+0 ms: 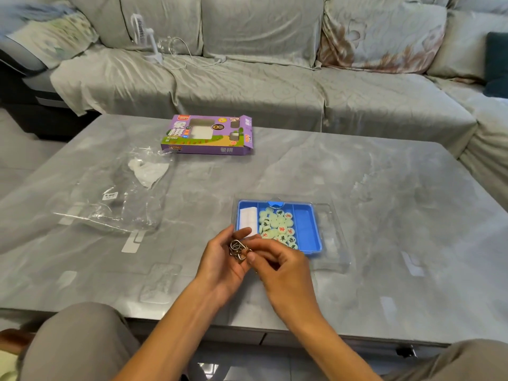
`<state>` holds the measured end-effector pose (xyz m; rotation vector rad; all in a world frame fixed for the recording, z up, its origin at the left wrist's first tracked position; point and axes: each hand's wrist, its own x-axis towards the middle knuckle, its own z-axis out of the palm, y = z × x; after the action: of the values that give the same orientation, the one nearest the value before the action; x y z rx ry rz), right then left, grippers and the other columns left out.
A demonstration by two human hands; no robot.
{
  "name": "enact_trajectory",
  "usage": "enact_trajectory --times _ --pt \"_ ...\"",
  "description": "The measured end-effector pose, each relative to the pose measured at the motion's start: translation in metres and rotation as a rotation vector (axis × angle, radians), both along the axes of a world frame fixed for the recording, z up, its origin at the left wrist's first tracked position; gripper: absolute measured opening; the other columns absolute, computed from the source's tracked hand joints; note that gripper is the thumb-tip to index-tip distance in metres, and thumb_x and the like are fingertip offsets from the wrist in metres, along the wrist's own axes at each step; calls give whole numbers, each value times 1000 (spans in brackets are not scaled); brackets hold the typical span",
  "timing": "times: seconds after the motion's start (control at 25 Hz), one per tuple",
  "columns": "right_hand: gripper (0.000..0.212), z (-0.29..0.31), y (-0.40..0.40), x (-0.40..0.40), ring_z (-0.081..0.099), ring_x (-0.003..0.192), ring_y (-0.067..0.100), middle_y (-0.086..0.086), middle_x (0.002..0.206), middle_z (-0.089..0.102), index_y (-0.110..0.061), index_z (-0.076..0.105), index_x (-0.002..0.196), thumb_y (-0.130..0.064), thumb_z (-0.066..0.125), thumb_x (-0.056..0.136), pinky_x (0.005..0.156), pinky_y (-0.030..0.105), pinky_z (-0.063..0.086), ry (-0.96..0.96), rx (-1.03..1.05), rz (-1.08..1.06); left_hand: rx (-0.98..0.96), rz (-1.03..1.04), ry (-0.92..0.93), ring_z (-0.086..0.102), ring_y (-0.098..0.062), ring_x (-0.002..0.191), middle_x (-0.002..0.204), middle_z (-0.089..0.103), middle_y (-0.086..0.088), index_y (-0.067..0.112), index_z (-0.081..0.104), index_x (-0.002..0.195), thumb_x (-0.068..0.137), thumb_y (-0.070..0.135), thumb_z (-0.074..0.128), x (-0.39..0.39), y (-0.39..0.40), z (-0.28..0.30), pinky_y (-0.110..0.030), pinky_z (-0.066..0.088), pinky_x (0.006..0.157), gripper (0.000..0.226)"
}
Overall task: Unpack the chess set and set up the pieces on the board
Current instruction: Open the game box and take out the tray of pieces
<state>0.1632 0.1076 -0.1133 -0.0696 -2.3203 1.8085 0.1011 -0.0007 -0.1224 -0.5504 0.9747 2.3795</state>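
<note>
A blue plastic tray (308,229) lies on the grey table (384,202), inside a clear lid or outer case (334,237). Its middle compartment holds several pale green round chess pieces (277,225) with red and black characters. A folded white sheet (247,218) fills the left compartment, and the right compartment is bare. Just in front of the tray my left hand (220,264) and my right hand (280,266) together hold a small bunch of metal rings (238,250), above the table. The purple chess set box (206,136) lies further back.
A crumpled clear plastic bag (118,199) with a white wad of paper lies at the left of the table. Behind the table runs a grey covered sofa (247,78) with a small white fan (145,37) and cable on it. My knees are at the bottom corners.
</note>
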Motion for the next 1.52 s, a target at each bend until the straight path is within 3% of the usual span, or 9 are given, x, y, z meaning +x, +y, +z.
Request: enact_trajectory --times 0.16,0.28,0.44,0.64,0.96,1.12,1.2,1.32,1.52 --pt "19 -3 -12 -27 61 96 -4 -23 96 68 -27 71 107 -20 62 92 84 17 52 79 262 11 35 93 -28 69 -33 87 86 70 -22 1 61 93 99 26 43 -9 -9 -1 -38 58 75 32" --pt "13 -13 -4 -28 60 95 -5 -29 90 64 -30 69 98 -21 61 93 75 17 53 179 289 -78 82 187 -90 66 -23 58 70 66 -16 1 58 87 98 21 44 -13 -13 -3 -24 55 46 27" --pt "21 -50 26 -30 57 96 6 -8 99 69 -21 64 106 -29 52 91 71 17 54 372 713 -148 7 237 -62 38 -8 32 54 48 -3 8 54 80 96 21 43 -44 -25 4 -12 19 26 23" --pt "27 -84 48 -33 52 99 16 -2 106 69 -15 71 104 -22 52 86 84 29 44 486 969 -82 -114 451 -30 60 -24 67 82 54 -16 6 48 87 101 31 37 -167 -53 17 -29 51 61 31" --pt "22 -91 48 -44 54 89 16 -1 101 71 -15 75 90 -17 54 82 77 29 41 561 978 -108 -154 505 50 55 -18 85 100 53 -6 14 51 119 95 46 42 -248 -48 -11 -29 44 82 41" --pt "22 -89 49 -39 55 93 15 -5 105 68 -18 71 97 -19 55 83 78 31 44 496 960 -89 -747 394 179 55 -12 73 103 57 2 22 62 109 89 28 57 -214 -28 -2 -18 43 60 21" --pt "21 -83 47 -38 54 94 12 -9 105 66 -21 67 100 -22 54 84 79 28 43 436 895 -78 -1053 199 473 56 -12 103 119 57 5 21 59 124 92 22 57 -166 -12 -11 -24 45 83 32" --pt "22 -64 48 -62 55 94 14 -11 103 65 -25 64 102 -28 51 85 77 29 43 306 832 -139 -1374 -352 944 17 1 139 150 23 19 27 28 148 99 43 41 -83 5 -37 -22 19 113 53" --pt "43 -38 68 -131 47 111 25 -3 123 51 -23 57 118 -47 36 90 87 42 38 -102 1204 -73 -1460 -402 1018 -12 12 139 156 -8 23 33 -3 151 92 60 31 -46 8 -54 -17 4 117 74"
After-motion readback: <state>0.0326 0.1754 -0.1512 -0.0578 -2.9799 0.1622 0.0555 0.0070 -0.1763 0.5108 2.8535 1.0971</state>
